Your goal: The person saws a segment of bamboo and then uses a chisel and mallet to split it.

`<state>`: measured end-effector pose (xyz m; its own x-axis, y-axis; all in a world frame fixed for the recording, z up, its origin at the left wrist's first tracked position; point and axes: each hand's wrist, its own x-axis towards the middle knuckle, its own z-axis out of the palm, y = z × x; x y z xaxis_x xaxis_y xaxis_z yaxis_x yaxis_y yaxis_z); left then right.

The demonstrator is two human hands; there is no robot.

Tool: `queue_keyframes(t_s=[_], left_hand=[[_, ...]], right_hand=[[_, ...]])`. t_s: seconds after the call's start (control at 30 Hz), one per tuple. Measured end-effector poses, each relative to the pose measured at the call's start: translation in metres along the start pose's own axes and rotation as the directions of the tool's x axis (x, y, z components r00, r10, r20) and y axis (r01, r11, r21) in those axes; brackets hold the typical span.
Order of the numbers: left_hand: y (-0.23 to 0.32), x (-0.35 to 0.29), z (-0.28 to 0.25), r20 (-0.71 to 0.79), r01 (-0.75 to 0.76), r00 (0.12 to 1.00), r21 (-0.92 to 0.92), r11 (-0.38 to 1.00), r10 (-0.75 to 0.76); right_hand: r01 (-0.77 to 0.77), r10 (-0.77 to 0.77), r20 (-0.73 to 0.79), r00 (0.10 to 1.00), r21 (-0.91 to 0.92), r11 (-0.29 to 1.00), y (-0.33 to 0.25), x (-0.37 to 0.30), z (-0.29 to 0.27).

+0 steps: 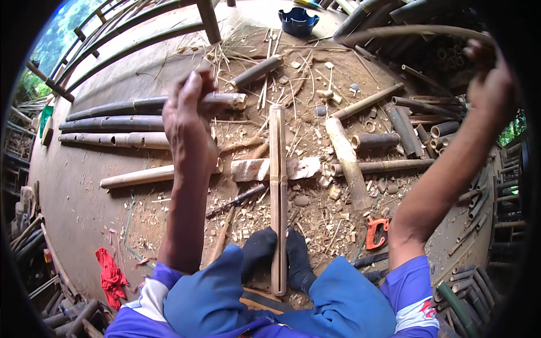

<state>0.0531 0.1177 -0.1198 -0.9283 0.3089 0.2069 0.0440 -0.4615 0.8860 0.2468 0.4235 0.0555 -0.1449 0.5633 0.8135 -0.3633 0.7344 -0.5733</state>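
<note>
Left hand (187, 115) and right hand (489, 84) are showing bare. Well below them, short purple sleeves (407, 277) are carrying white panels (411, 316); a red marking (428, 309) is sitting on the right one. Blue trousers (352, 298) are covering the knees; between and below the hands, dark socks (260, 252) are covering the feet.

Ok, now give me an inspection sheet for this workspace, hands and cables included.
Surface: brown floor, strewn with pale chips.
Work pieces: slit bamboo length between the socked feet, across a pale wooden block.
Clutter: red cloth lower left, orange handle lower right, dark blue container at the top.
Left hand: raised, fingers curled; grip unclear.
Right hand: raised, gripping one end of a long curved piece, kind unclear.
Cables: no power cable seen; thin green string-like line at left.
Surroundings: railing post upper left, stacked bamboo lower right.
</note>
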Motion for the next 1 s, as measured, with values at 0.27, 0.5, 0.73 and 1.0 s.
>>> queue_keyframes(t_s=[0.27, 0.5, 0.73, 1.0], left_hand=[[-0.072, -0.031, -0.027, -0.011, 0.246, 0.968, 0.263, 0.933, -0.252], [-0.132, -0.091, -0.072, 0.047, 0.353, 0.805, 0.763, 0.541, -0.591], [-0.185, -0.161, -0.106, 0.311, -0.310, 0.843, 0.948, 0.077, -0.438], [-0.161, -0.125, -0.126, 0.190, -0.024, 0.946, 0.850, 0.527, -0.262]], right_hand=[[-0.243, 0.579, 0.470, 0.666, -0.598, 0.764, 0.158, -0.170, 0.034], [0.011, 0.618, 0.497, 0.609, -0.785, 0.620, 0.222, -0.316, -0.026], [0.103, 0.861, 0.194, 0.471, -0.981, 0.165, 0.164, -0.307, -0.080], [-0.301, 0.901, 0.215, 0.376, -0.891, 0.338, 0.177, -0.339, -0.101]])
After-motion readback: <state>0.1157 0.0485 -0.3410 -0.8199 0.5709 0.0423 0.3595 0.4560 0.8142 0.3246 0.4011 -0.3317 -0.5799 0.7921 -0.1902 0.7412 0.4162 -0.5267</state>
